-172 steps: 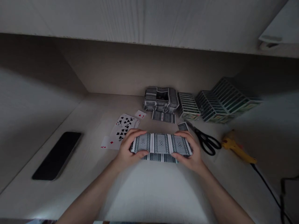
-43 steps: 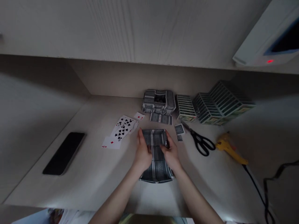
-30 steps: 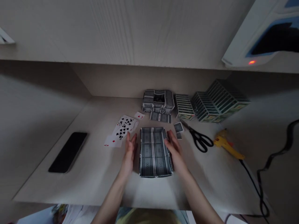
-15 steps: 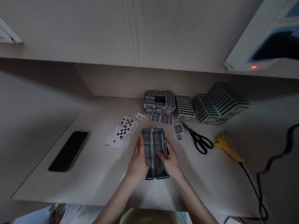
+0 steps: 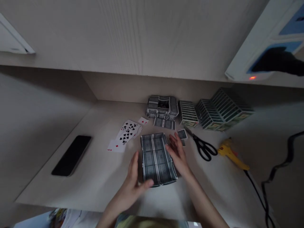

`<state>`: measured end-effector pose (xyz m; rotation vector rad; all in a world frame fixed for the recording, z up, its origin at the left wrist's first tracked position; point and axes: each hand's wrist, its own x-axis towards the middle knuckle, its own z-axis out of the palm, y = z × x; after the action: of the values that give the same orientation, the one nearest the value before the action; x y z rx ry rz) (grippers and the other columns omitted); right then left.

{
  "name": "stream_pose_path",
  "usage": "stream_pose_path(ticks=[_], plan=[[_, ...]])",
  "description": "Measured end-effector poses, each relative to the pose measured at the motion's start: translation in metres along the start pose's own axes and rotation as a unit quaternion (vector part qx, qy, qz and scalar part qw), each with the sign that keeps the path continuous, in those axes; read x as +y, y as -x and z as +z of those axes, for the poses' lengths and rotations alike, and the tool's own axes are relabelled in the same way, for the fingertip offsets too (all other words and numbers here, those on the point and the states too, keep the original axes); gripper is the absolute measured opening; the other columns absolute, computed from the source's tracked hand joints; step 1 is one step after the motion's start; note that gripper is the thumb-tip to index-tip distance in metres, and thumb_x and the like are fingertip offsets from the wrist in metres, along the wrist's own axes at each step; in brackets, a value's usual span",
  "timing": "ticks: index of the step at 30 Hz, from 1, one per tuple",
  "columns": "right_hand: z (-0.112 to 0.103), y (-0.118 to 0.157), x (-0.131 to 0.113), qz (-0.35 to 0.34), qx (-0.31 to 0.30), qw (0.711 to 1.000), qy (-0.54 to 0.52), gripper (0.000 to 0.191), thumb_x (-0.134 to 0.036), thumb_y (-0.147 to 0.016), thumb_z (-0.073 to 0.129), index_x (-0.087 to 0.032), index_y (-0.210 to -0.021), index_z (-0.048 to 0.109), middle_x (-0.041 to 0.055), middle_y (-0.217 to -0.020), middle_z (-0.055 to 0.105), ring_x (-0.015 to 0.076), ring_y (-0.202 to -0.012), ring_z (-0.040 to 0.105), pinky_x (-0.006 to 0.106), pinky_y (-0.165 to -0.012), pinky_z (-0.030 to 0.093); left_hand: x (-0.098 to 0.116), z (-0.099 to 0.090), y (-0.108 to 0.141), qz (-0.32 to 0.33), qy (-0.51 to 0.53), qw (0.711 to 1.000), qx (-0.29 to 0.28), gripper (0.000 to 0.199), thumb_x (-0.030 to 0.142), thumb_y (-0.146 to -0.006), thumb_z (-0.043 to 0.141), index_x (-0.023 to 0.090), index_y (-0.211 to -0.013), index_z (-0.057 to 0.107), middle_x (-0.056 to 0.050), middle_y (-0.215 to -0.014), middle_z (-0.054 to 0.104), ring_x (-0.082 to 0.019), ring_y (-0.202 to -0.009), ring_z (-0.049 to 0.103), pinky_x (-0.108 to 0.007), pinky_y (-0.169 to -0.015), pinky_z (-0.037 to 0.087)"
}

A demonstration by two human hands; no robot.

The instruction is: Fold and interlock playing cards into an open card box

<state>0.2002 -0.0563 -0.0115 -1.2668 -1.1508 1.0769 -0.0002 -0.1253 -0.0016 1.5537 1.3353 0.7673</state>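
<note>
A shallow open box made of playing cards (image 5: 156,160), patterned blue-grey and white, rests slightly turned on the desk in front of me. My left hand (image 5: 134,180) is beside its left edge, fingers spread, the thumb over the near left corner. On the other side my right hand (image 5: 179,155) has its fingers apart, with the thumb at the box's right wall; whether it touches cannot be told. Behind the box stands a bigger card-built piece (image 5: 162,107) with a square opening, and a flat strip of joined cards (image 5: 165,123) lies before it.
Loose playing cards (image 5: 127,134) and a black phone (image 5: 71,155) lie to the left. On the right are small card pieces (image 5: 182,134), black scissors (image 5: 203,147) and a yellow glue gun (image 5: 234,156) with its cord. Several slatted card structures (image 5: 223,109) stand behind. A shelf (image 5: 142,38) overhangs the desk.
Both hands have loosened from the card box and spread apart, the left moving down and left. The box has turned a little and sits slightly lower in view.
</note>
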Motion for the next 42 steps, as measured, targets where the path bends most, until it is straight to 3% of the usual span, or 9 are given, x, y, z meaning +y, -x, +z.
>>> stream_pose_path(ticks=[3, 7, 12, 15, 18, 20, 24, 31, 42], plan=[[0.0, -0.025, -0.003, -0.019, -0.026, 0.999, -0.018, 0.071, -0.037, -0.07, 0.059, -0.029, -0.133, 0.026, 0.0046, -0.135, 0.037, 0.019, -0.125, 0.033, 0.043, -0.102, 0.026, 0.005, -0.005, 0.012, 0.008, -0.054, 0.998, -0.03, 0.088, 0.038, -0.068, 0.062, 0.03, -0.137, 0.008, -0.006, -0.144, 0.013, -0.027, -0.131, 0.013, -0.049, -0.106, 0.015], [-0.002, -0.046, 0.005, 0.027, -0.066, 0.997, -0.032, 0.047, -0.038, -0.068, 0.06, -0.026, -0.112, 0.054, 0.0028, -0.118, 0.056, 0.0211, -0.109, 0.05, 0.042, -0.096, 0.034, -0.001, -0.014, 0.014, -0.007, -0.047, 0.999, 0.023, 0.062, 0.033, -0.077, 0.052, 0.031, -0.133, 0.025, -0.005, -0.137, 0.032, -0.024, -0.126, 0.03, -0.044, -0.105, 0.023], [-0.016, -0.033, 0.016, 0.019, -0.014, 0.996, 0.087, 0.036, -0.043, -0.064, 0.062, -0.019, -0.091, 0.065, 0.0066, -0.094, 0.066, 0.0224, -0.087, 0.058, 0.04, -0.082, 0.043, -0.017, -0.032, 0.012, -0.047, 0.009, 0.986, 0.16, 0.048, 0.038, -0.082, 0.042, 0.027, -0.129, 0.033, -0.004, -0.133, 0.039, -0.02, -0.122, 0.037, -0.039, -0.104, 0.028], [-0.019, -0.017, 0.014, 0.037, 0.002, 0.993, 0.113, 0.039, -0.045, -0.066, 0.06, -0.017, -0.092, 0.063, 0.0065, -0.078, 0.065, 0.0203, -0.072, 0.058, 0.036, -0.07, 0.047, -0.019, -0.036, 0.004, -0.071, 0.018, 0.977, 0.199, 0.047, 0.043, -0.083, 0.039, 0.024, -0.126, 0.036, -0.005, -0.134, 0.038, -0.02, -0.124, 0.033, -0.037, -0.104, 0.026], [-0.009, -0.007, 0.006, -0.003, 0.02, 0.994, 0.108, 0.045, -0.044, -0.068, 0.06, -0.018, -0.104, 0.056, 0.0071, -0.092, 0.062, 0.0204, -0.082, 0.057, 0.035, -0.075, 0.046, -0.016, -0.031, -0.01, -0.065, 0.023, 0.977, 0.202, 0.047, 0.046, -0.082, 0.038, 0.02, -0.122, 0.039, -0.007, -0.13, 0.041, -0.02, -0.122, 0.035, -0.038, -0.103, 0.026], [0.001, -0.005, 0.002, -0.028, -0.011, 0.993, 0.115, 0.039, -0.043, -0.072, 0.056, -0.02, -0.104, 0.055, 0.0067, -0.104, 0.058, 0.0209, -0.097, 0.053, 0.036, -0.087, 0.04, -0.015, -0.025, -0.022, -0.065, 0.023, 0.977, 0.203, 0.045, 0.046, -0.082, 0.038, 0.019, -0.117, 0.04, -0.008, -0.123, 0.045, -0.02, -0.118, 0.039, -0.038, -0.102, 0.028], [0.011, -0.005, 0.003, -0.004, -0.027, 0.991, 0.131, 0.028, -0.044, -0.08, 0.042, -0.021, -0.09, 0.055, 0.0034, -0.09, 0.06, 0.0189, -0.091, 0.053, 0.033, -0.086, 0.038, -0.012, -0.019, -0.04, -0.08, 0.051, 0.976, 0.194, 0.036, 0.046, -0.085, 0.032, 0.021, -0.107, 0.044, -0.005, -0.11, 0.052, -0.019, -0.103, 0.049, -0.035, -0.091, 0.038], [0.007, -0.005, 0.005, 0.021, -0.006, 0.993, 0.116, 0.032, -0.046, -0.082, 0.037, -0.022, -0.095, 0.054, 0.0029, -0.096, 0.059, 0.0183, -0.097, 0.051, 0.03, -0.087, 0.035, -0.012, -0.028, -0.061, -0.039, 0.023, 0.985, 0.165, 0.037, 0.044, -0.085, 0.031, 0.018, -0.097, 0.055, -0.005, -0.098, 0.06, -0.018, -0.092, 0.054, -0.032, -0.085, 0.04], [0.014, -0.008, 0.011, 0.01, 0.017, 0.991, 0.132, 0.029, -0.044, -0.083, 0.035, -0.021, -0.086, 0.053, 0.0028, -0.087, 0.059, 0.017, -0.088, 0.052, 0.029, -0.082, 0.036, -0.015, -0.025, -0.067, -0.028, -0.027, 0.981, 0.191, 0.034, 0.04, -0.084, 0.035, 0.019, -0.092, 0.06, -0.003, -0.092, 0.064, -0.017, -0.085, 0.057, -0.029, -0.078, 0.042]])
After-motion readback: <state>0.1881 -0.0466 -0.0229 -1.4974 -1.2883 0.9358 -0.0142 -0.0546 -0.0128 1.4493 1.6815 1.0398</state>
